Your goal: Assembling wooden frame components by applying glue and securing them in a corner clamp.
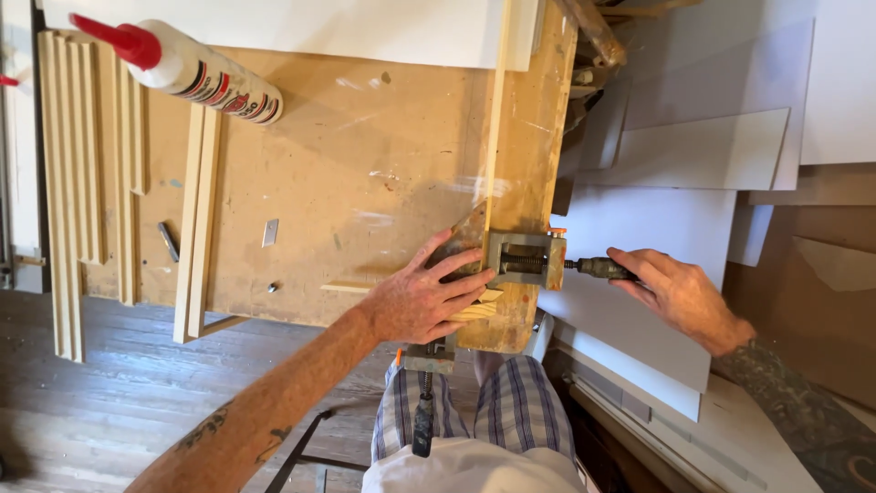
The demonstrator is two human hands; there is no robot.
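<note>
Checked shorts (511, 411) fill the near edge, with a second clamp's dark handle (423, 424) hanging in front of them. Above, the left hand (424, 297) lies flat, fingers spread, pressing a small wooden piece (479, 309) against the bench edge. The right hand (671, 288) curls its fingers around the dark handle of a clamp (527, 259), whose metal jaw sits across a pale wooden strip (497, 137) and the yellowish board (534, 155) beneath it. Farther left on the worn workbench (347, 164) lie wooden slats (201, 219) and a caulk tube (196, 71) with a red nozzle. White panels (693, 151) lean at the right.
</note>
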